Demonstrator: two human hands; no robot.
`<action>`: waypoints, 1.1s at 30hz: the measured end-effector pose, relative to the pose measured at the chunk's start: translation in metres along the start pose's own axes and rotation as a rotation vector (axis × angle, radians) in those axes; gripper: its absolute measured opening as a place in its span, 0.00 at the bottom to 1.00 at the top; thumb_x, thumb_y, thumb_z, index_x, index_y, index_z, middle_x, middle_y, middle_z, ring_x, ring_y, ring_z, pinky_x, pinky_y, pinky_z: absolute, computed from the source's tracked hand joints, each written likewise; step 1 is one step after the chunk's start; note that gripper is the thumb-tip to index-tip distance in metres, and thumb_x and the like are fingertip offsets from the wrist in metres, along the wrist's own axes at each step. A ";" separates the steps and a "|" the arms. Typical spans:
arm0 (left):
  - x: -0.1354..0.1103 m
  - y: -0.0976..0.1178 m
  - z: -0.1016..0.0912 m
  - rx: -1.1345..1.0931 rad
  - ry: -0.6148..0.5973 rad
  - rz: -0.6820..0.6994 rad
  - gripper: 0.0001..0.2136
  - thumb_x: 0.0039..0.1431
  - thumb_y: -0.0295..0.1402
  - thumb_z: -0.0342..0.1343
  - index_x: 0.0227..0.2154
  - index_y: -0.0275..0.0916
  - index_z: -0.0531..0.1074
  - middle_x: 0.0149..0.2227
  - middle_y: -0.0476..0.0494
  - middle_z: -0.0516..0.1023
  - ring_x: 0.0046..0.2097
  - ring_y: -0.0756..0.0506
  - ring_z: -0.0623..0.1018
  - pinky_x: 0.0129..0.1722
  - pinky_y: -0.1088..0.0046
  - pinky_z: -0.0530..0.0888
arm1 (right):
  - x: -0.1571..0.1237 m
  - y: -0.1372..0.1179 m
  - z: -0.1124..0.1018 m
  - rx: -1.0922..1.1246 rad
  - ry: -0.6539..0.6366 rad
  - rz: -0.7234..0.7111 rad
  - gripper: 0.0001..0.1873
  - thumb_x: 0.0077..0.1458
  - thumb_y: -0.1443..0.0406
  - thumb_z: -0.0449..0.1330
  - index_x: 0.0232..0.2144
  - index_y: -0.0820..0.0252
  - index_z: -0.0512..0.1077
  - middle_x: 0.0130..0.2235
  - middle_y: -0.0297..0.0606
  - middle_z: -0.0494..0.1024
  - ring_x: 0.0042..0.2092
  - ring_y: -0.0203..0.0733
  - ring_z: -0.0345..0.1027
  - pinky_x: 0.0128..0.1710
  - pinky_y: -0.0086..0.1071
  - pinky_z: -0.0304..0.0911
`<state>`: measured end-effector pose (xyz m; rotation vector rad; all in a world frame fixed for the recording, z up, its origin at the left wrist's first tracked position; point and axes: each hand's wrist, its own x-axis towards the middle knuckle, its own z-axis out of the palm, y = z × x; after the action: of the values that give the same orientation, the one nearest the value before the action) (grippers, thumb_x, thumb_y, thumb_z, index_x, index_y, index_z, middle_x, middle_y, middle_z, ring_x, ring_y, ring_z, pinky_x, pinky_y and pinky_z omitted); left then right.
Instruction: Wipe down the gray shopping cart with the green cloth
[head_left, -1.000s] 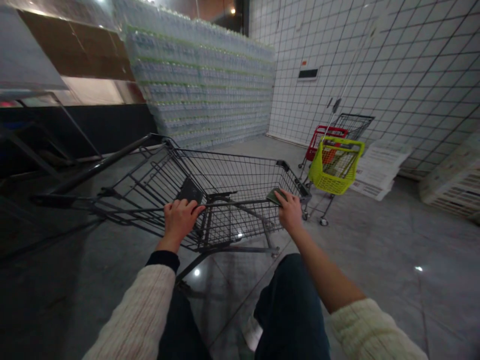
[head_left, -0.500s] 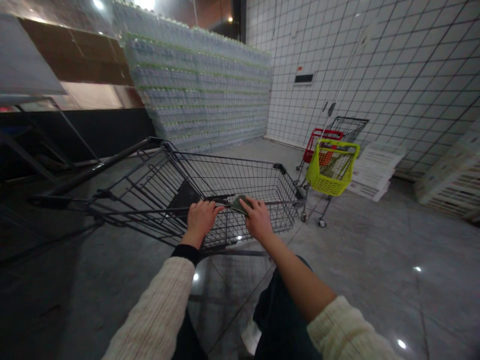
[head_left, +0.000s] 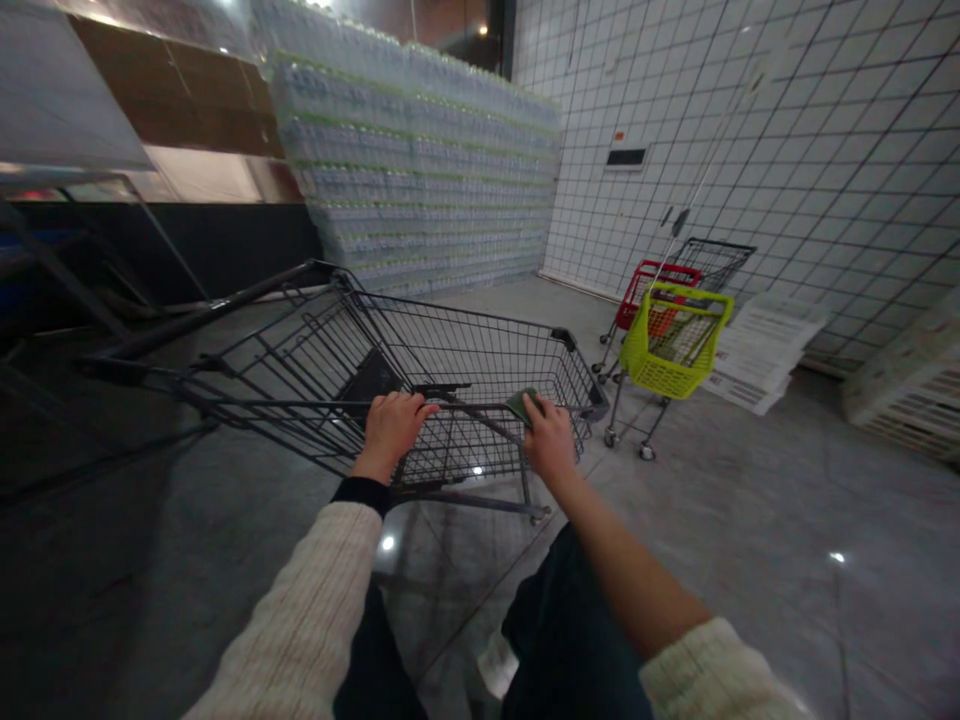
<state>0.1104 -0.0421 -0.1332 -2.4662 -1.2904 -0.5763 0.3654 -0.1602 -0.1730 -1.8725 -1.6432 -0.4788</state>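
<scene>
A dark wire shopping cart (head_left: 480, 360) stands on the grey floor right in front of me. My left hand (head_left: 391, 425) is closed around the near top rail of its basket. My right hand (head_left: 550, 438) rests on the same rail further right, fingers pressed onto a small dark green cloth or pad (head_left: 523, 404) that lies against the bar. Both of my sleeves are cream knit, the right one pushed up the forearm. My dark trousers and one shoe show below.
A second cart's long frame (head_left: 225, 320) nests at the left. A yellow-green basket trolley (head_left: 673, 340) and a red one (head_left: 651, 285) stand at the right near the tiled wall. Shrink-wrapped bottle packs (head_left: 427, 160) are stacked high behind. White crates (head_left: 900, 390) lie far right.
My right hand slid with the green cloth left along the rail towards my left hand, then back right a little. My left hand kept its grip on the rail.
</scene>
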 end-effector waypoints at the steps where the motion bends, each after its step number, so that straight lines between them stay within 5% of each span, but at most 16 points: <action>1: -0.001 0.000 -0.001 -0.009 -0.001 -0.002 0.21 0.66 0.48 0.41 0.30 0.41 0.73 0.33 0.40 0.78 0.40 0.40 0.73 0.39 0.63 0.60 | 0.004 -0.026 0.004 0.014 -0.038 -0.023 0.34 0.54 0.71 0.51 0.63 0.59 0.58 0.57 0.51 0.66 0.49 0.55 0.58 0.50 0.48 0.59; 4: -0.003 -0.001 -0.004 -0.032 -0.004 -0.003 0.20 0.65 0.48 0.42 0.30 0.41 0.73 0.33 0.39 0.78 0.39 0.39 0.73 0.38 0.63 0.60 | 0.014 -0.082 0.011 0.082 -0.098 -0.121 0.33 0.54 0.72 0.53 0.62 0.57 0.60 0.60 0.47 0.64 0.49 0.52 0.58 0.50 0.46 0.60; 7: -0.006 -0.007 -0.005 -0.039 -0.009 -0.010 0.19 0.65 0.48 0.43 0.29 0.41 0.73 0.33 0.39 0.79 0.39 0.39 0.73 0.39 0.63 0.60 | 0.016 -0.087 0.008 0.121 -0.112 -0.227 0.31 0.53 0.73 0.53 0.60 0.55 0.64 0.59 0.42 0.66 0.49 0.50 0.57 0.51 0.42 0.62; 12: -0.011 -0.019 -0.001 -0.128 0.005 -0.041 0.19 0.64 0.48 0.45 0.29 0.41 0.74 0.33 0.38 0.78 0.40 0.39 0.73 0.41 0.62 0.60 | -0.006 -0.001 -0.012 0.056 -0.056 -0.265 0.34 0.51 0.75 0.51 0.61 0.53 0.64 0.60 0.40 0.66 0.50 0.51 0.57 0.53 0.45 0.60; 15: -0.012 -0.024 0.000 -0.183 0.004 -0.042 0.18 0.63 0.48 0.46 0.31 0.42 0.75 0.34 0.40 0.79 0.41 0.40 0.73 0.41 0.62 0.60 | -0.022 0.056 -0.029 -0.025 -0.010 -0.186 0.36 0.50 0.75 0.49 0.62 0.53 0.62 0.59 0.43 0.67 0.51 0.53 0.58 0.53 0.48 0.59; 17: -0.012 -0.024 0.001 -0.217 0.005 -0.040 0.17 0.64 0.47 0.47 0.33 0.43 0.76 0.36 0.42 0.80 0.41 0.41 0.72 0.42 0.62 0.60 | -0.027 0.072 -0.037 -0.066 0.025 -0.114 0.35 0.51 0.75 0.49 0.61 0.55 0.63 0.57 0.45 0.68 0.51 0.53 0.59 0.52 0.48 0.60; 20: -0.012 -0.022 0.001 -0.242 0.012 -0.062 0.18 0.63 0.48 0.47 0.32 0.44 0.77 0.36 0.44 0.80 0.40 0.42 0.72 0.42 0.61 0.59 | -0.023 0.050 -0.037 -0.051 0.027 -0.211 0.32 0.54 0.74 0.48 0.60 0.53 0.65 0.58 0.42 0.68 0.53 0.52 0.58 0.53 0.46 0.59; 26: -0.013 -0.023 0.000 -0.244 0.020 -0.098 0.22 0.63 0.51 0.45 0.29 0.42 0.76 0.34 0.44 0.80 0.40 0.41 0.72 0.42 0.62 0.59 | 0.012 -0.044 0.013 -0.037 -0.041 -0.792 0.24 0.62 0.67 0.52 0.59 0.43 0.65 0.61 0.30 0.66 0.56 0.47 0.56 0.55 0.42 0.54; 29: -0.015 -0.026 -0.001 -0.229 0.014 -0.096 0.22 0.63 0.52 0.45 0.28 0.42 0.76 0.33 0.44 0.80 0.39 0.42 0.72 0.42 0.62 0.60 | 0.012 -0.037 0.036 -0.071 -0.051 -0.866 0.23 0.62 0.66 0.54 0.57 0.42 0.66 0.58 0.29 0.71 0.53 0.43 0.59 0.53 0.39 0.55; 33: -0.016 -0.029 -0.001 -0.247 0.031 -0.101 0.22 0.63 0.52 0.45 0.27 0.42 0.75 0.32 0.44 0.80 0.39 0.42 0.72 0.42 0.62 0.60 | -0.020 0.007 0.044 -0.140 -0.225 -0.863 0.21 0.62 0.68 0.54 0.56 0.47 0.69 0.58 0.33 0.71 0.53 0.44 0.61 0.50 0.39 0.57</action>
<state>0.0782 -0.0381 -0.1378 -2.5840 -1.4139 -0.8424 0.3634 -0.1477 -0.2205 -1.2447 -2.6065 -0.7534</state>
